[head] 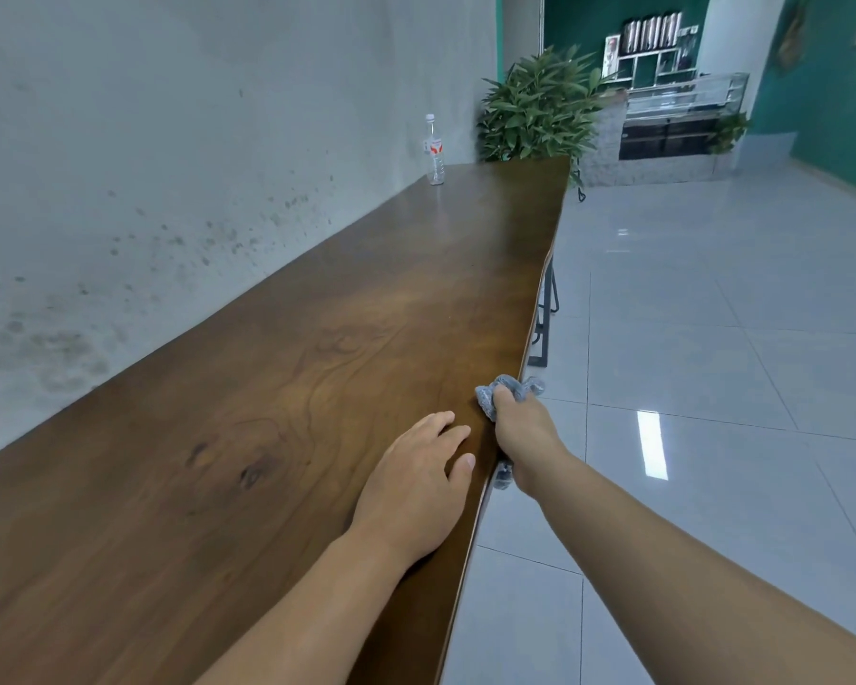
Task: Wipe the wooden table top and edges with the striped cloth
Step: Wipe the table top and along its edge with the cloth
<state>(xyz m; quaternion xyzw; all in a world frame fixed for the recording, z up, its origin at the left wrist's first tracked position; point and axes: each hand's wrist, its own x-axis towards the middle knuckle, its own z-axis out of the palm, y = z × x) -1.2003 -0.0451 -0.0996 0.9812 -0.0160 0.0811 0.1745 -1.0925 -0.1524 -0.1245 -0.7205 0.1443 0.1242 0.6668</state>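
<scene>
Bunching the soft, limp grey-blue striped cloth [507,394] against the long dark wooden table's [278,368] near edge, the right hand [522,427] grips it firmly, while the left hand [416,479] rests flat, fingers straight.

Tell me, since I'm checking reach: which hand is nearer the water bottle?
Left, narrowly. The left hand rests flat on the table top, the right hand grips the cloth at the edge; the water bottle stands far beyond both.

One long wooden table [317,338] runs ahead of me. My two hands: the left hand [416,482] and the right hand [525,432]. One bunched cloth [488,395] at the near right edge. One water bottle [434,150] at the far end. Two leafy plants: one large plant [539,106] beyond the table, one small plant [727,131] far right.
</scene>
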